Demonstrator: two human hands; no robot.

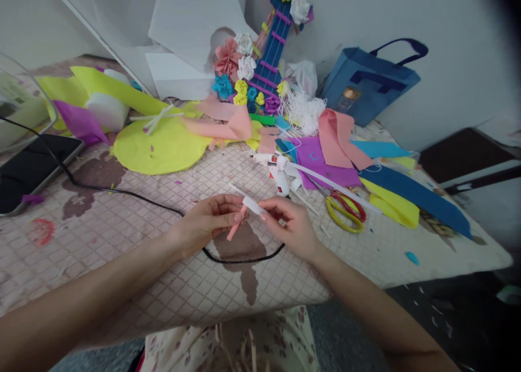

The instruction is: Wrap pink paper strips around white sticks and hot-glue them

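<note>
My left hand [214,220] pinches a narrow pink strip [233,232] between thumb and fingers, over the front part of the table. A thin white stick [236,190] sticks out beyond those fingers; whether it is joined to the pink strip I cannot tell. Between my two hands a short white strip [253,205] lies against the top of the pink one. The thumb and fingers of my right hand [290,220] close on its right end. Just beyond my right hand is a white hot glue gun [279,175] with a long glue stick in its back.
Scissors with yellow and red handles [345,212] lie to the right, near coloured paper strips [419,198]. A black cord [134,198] crosses the table. Behind stand a blue paper guitar [273,46] with paper flowers and a blue bag [366,84]. A phone [32,171] lies left.
</note>
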